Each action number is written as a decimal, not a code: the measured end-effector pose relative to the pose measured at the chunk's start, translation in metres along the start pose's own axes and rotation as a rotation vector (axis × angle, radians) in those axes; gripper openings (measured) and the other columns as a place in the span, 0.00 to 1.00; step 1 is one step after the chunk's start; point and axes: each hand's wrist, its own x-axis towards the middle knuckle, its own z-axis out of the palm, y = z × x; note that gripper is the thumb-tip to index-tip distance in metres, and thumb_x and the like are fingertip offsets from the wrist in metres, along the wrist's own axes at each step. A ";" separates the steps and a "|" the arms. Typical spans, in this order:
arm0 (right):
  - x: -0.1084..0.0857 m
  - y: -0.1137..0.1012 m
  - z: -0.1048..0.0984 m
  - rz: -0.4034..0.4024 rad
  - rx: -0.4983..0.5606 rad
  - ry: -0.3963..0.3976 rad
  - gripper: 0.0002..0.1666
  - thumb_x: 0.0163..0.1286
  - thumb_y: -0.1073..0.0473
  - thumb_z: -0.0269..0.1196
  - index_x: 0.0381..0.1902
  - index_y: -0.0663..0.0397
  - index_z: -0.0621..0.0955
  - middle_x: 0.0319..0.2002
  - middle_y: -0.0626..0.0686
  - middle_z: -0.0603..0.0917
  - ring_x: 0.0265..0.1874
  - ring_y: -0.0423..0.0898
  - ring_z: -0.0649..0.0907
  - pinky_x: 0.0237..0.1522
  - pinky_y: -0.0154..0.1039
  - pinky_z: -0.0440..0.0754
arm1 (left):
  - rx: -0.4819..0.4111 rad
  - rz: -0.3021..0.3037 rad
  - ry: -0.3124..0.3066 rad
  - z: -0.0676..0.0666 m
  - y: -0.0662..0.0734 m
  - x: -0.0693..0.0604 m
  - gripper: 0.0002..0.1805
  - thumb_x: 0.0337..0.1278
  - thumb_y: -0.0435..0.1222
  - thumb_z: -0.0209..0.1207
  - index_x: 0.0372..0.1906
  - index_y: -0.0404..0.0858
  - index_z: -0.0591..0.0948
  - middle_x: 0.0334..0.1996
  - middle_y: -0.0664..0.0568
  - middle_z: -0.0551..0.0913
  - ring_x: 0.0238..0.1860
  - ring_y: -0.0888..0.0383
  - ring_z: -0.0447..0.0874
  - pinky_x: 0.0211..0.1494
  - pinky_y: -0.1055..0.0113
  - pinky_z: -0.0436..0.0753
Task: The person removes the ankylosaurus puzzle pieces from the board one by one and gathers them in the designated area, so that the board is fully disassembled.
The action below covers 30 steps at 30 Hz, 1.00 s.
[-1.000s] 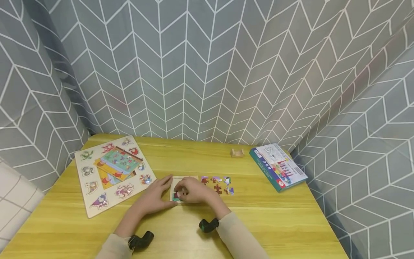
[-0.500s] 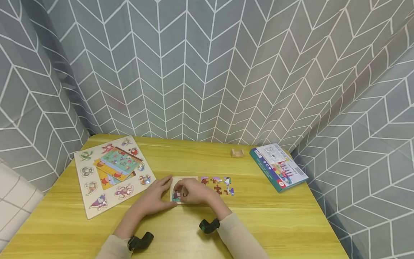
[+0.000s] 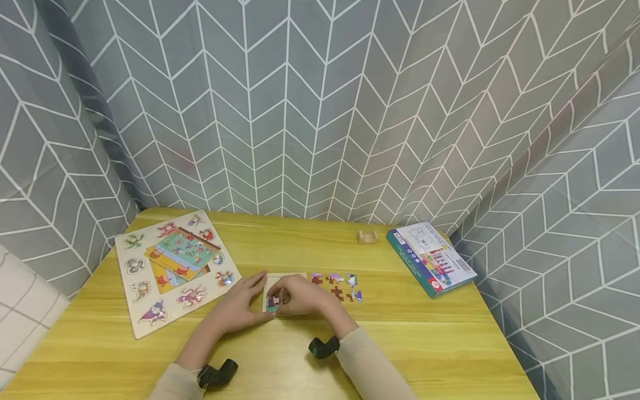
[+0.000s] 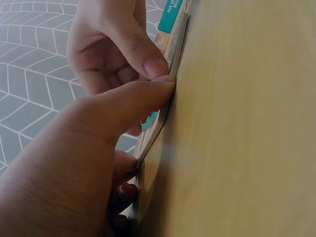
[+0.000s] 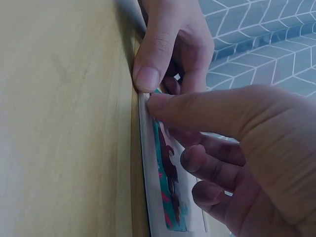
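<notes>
A small wooden puzzle tray (image 3: 271, 281) lies on the table, with assembled teal and brown pieces (image 3: 272, 304) along its lower left part. My left hand (image 3: 239, 305) holds the tray at its left corner, thumb on the near edge and fingers along the far side. Over the tray, my right hand (image 3: 299, 295) bends its fingers and pinches a puzzle piece down near that corner; the fingers mostly hide the piece. In the right wrist view, the right thumb (image 5: 163, 106) sits just beside the left thumb (image 5: 148, 76). Several loose pieces (image 3: 337, 292) lie right of the tray.
A large wooden board (image 3: 127, 283) with sea-animal pictures lies at the left, bearing colourful picture cards (image 3: 187, 250). A small wooden holder (image 3: 367, 237) stands toward the back. At the right lies a flat teal-edged box (image 3: 431, 258). Patterned curtain (image 3: 310, 111) hangs behind the table.
My right fingers have shifted slightly at the lower left of the tray, showing a little more of the picture. The left hand has stayed in place.
</notes>
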 end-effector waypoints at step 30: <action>-0.120 0.048 0.012 0.106 0.032 0.261 0.23 0.69 0.57 0.75 0.61 0.48 0.86 0.59 0.48 0.83 0.54 0.46 0.82 0.62 0.49 0.82 | 0.009 -0.001 -0.005 0.000 -0.001 -0.001 0.56 0.58 0.60 0.72 0.80 0.30 0.66 0.82 0.40 0.64 0.77 0.33 0.65 0.75 0.36 0.70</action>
